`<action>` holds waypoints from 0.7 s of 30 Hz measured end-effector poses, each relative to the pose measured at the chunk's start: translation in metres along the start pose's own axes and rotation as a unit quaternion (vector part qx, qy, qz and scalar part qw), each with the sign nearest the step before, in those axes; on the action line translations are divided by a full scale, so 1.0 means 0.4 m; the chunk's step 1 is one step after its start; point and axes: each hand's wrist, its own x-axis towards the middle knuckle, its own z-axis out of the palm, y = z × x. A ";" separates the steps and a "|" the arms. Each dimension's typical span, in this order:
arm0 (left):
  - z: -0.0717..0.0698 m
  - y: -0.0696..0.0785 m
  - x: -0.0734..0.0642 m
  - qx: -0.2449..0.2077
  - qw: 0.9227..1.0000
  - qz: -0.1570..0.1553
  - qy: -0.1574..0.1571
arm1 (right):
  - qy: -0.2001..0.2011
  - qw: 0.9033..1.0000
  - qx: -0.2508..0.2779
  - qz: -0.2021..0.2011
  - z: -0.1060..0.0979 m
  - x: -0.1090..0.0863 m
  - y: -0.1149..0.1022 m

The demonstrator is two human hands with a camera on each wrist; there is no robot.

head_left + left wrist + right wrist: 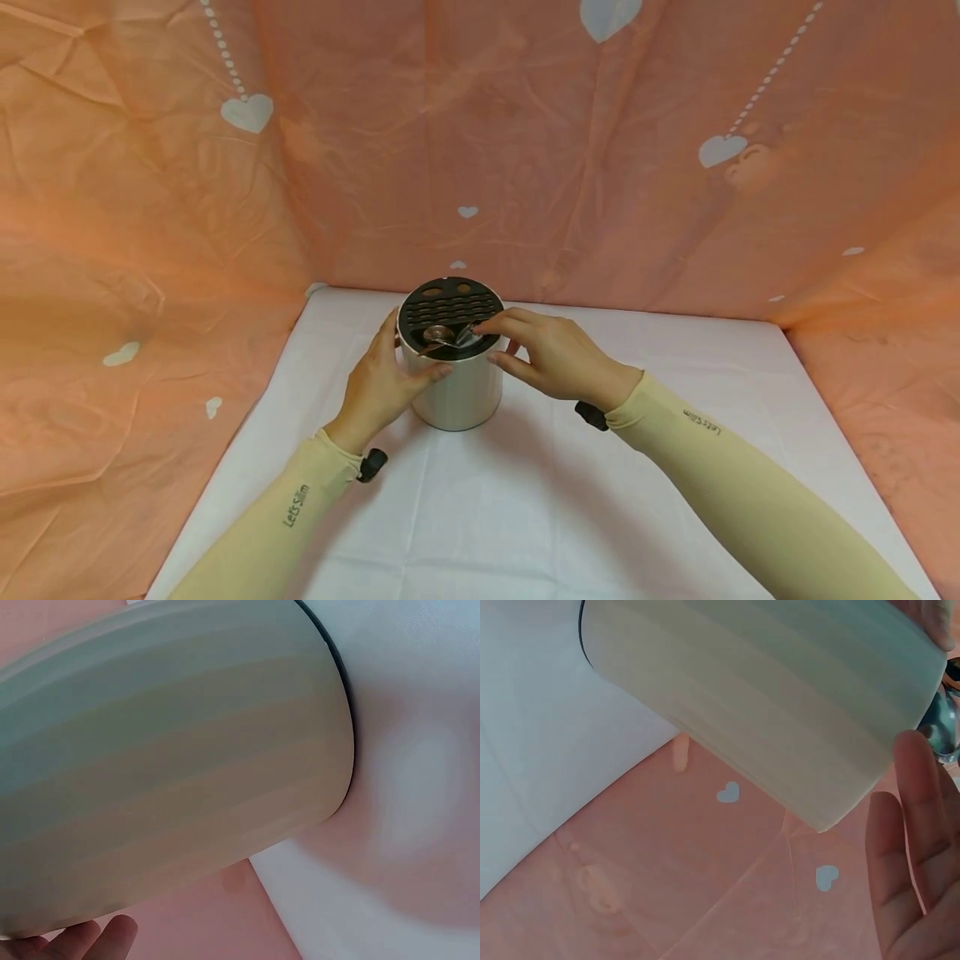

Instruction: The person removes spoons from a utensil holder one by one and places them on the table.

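Observation:
A pale ribbed utensil holder (457,396) with a black slotted lid (450,310) stands upright on the white cloth. My left hand (378,383) grips its left side, thumb across the front and fingers around the back; some of those fingertips (112,939) show in the left wrist view. Two shiny metal pieces of cutlery stick up at the front of the lid: a spoon (438,333) and another piece (468,337), whose kind is unclear. The fingertips of my right hand (558,354) touch the second piece, with the thumb apart from it near the rim.
White cloth (480,517) covers the tabletop. Orange-pink fabric (525,167) with pale hearts hangs behind and on both sides, close behind the holder. A dark wrist device (592,415) sits at the right cuff, another (372,465) at the left.

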 end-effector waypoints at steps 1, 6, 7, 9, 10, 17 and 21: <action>0.000 -0.001 0.000 0.001 1.000 0.000 0.000 | -0.002 1.000 0.001 0.001 0.001 0.001 0.000; 0.002 -0.005 0.002 0.002 1.000 0.002 0.003 | -0.010 1.000 0.006 0.006 0.005 0.003 0.001; 0.002 -0.004 0.002 0.002 1.000 0.003 0.004 | -0.011 1.000 0.006 0.007 0.005 0.002 0.001; 0.002 -0.004 0.002 0.003 1.000 0.004 0.005 | -0.011 1.000 0.007 0.009 0.006 0.002 0.001; 0.003 -0.003 0.002 0.003 1.000 0.004 0.005 | -0.012 1.000 0.008 0.009 0.006 0.002 0.001; 0.002 -0.003 0.001 0.002 1.000 0.003 0.003 | -0.005 1.000 0.015 0.001 0.011 0.010 -0.001; 0.003 -0.004 0.001 0.002 1.000 0.004 0.004 | 0.006 1.000 0.027 -0.007 0.020 0.021 0.000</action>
